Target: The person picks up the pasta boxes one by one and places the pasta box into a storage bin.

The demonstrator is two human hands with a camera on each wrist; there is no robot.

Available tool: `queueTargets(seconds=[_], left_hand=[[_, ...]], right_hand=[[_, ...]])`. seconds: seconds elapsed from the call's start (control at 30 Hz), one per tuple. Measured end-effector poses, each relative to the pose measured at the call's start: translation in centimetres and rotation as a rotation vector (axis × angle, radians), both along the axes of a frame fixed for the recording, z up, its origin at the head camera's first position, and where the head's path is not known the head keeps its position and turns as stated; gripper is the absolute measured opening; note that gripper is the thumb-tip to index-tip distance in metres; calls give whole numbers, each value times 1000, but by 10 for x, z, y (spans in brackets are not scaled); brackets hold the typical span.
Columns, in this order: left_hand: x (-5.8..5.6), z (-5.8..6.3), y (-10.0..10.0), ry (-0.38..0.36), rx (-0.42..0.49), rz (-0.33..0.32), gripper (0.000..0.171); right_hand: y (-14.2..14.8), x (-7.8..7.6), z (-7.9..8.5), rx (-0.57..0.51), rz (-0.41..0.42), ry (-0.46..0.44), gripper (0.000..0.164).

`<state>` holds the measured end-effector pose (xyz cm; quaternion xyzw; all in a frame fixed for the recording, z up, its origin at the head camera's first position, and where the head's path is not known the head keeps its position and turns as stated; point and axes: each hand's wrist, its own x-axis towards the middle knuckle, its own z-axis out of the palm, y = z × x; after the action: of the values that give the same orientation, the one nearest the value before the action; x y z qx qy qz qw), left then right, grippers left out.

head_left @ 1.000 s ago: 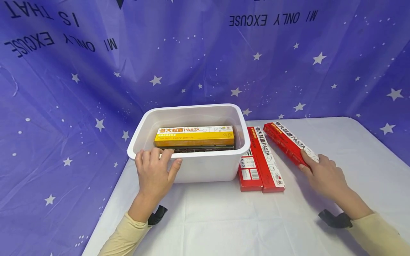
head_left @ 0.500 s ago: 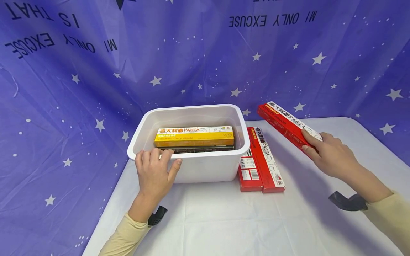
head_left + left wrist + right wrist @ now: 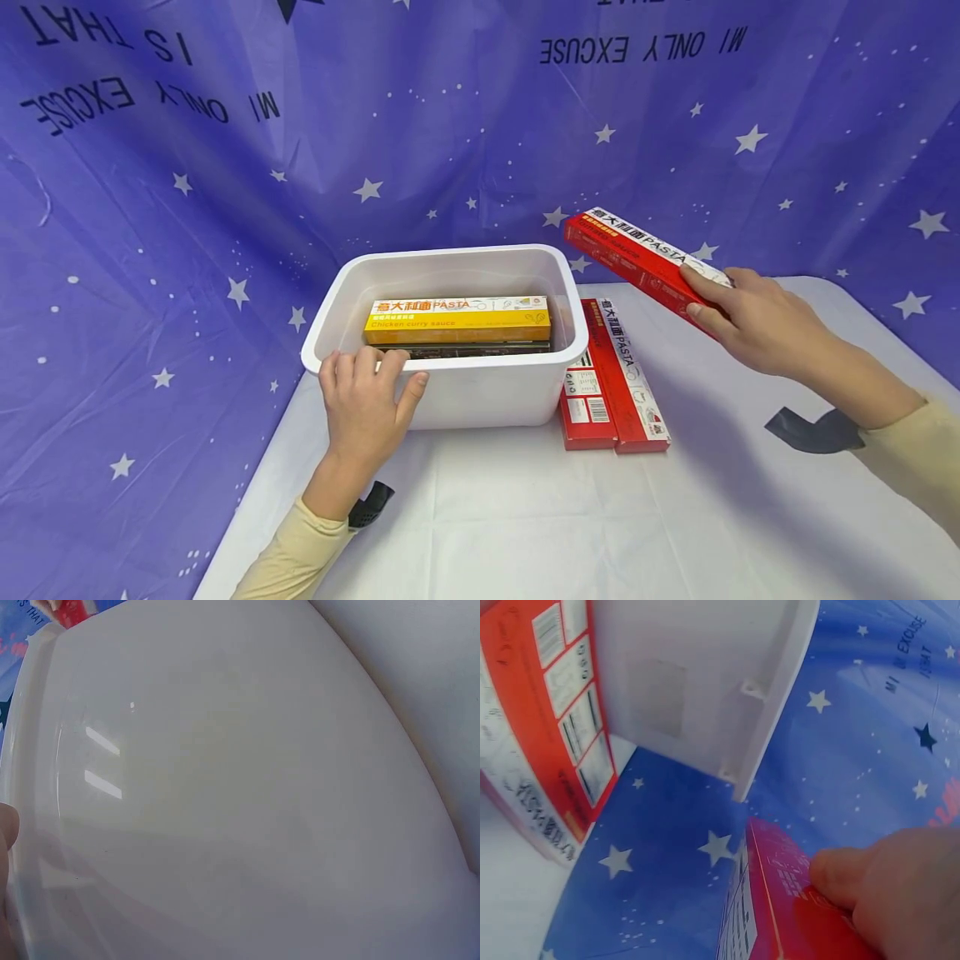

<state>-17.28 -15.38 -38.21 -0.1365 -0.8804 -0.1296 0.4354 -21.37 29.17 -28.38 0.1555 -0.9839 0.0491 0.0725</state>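
Observation:
My right hand [image 3: 772, 321] grips the near end of a red pasta box [image 3: 637, 260] and holds it tilted in the air, far end up, right of a white plastic bin [image 3: 487, 396]. In the right wrist view the thumb presses on the red side of that pasta box [image 3: 780, 892]. My left hand [image 3: 365, 408] holds the bin's near rim, fingers hooked over it and thumb on the outside. Inside the bin lie a yellow pasta box [image 3: 457, 321] and, in front of it, a dark box [image 3: 480, 348], partly hidden by the rim.
Two more red pasta boxes, one back side up [image 3: 588, 417] and one with a white face [image 3: 633, 392], lie side by side against the bin's right side. A white cloth [image 3: 510, 517] covers the table. Behind hangs a purple starry curtain [image 3: 465, 125].
My right hand has lifted the red pasta box off the table and carried it up and left toward the bin. The left hand has stayed on the rim.

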Motion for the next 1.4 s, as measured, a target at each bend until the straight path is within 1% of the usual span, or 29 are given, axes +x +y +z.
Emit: queueTargets(seconds=[0.2, 0.33, 0.6, 0.7, 0.87, 0.97, 1.13, 1.27, 1.4], left_hand=[[0, 0, 1, 5, 3, 0, 68], [0, 0, 1, 3, 3, 0, 68], [0, 0, 0, -2, -3, 3, 65], [0, 0, 0, 2, -4, 2, 61], [-1, 0, 1, 8, -1, 0, 45], [0, 0, 1, 0, 0, -1, 39], [0, -1, 0, -4, 2, -1, 39], [0, -1, 0, -5, -2, 2, 38], [0, 0, 0, -22, -4, -3, 37]], right_hand=[[-18, -3, 17, -8, 43, 1, 62], [-32, -6, 26, -4, 75, -18, 63], [-68, -12, 40, -6, 175, -26, 62], [-79, -14, 42, -11, 217, -33, 61], [-98, -18, 44, -22, 294, -35, 59], [-108, -21, 42, -20, 328, -44, 57], [-125, -25, 39, -19, 373, -73, 56], [-135, -29, 36, -16, 421, -68, 56], [-142, -32, 34, -13, 463, -65, 56]])
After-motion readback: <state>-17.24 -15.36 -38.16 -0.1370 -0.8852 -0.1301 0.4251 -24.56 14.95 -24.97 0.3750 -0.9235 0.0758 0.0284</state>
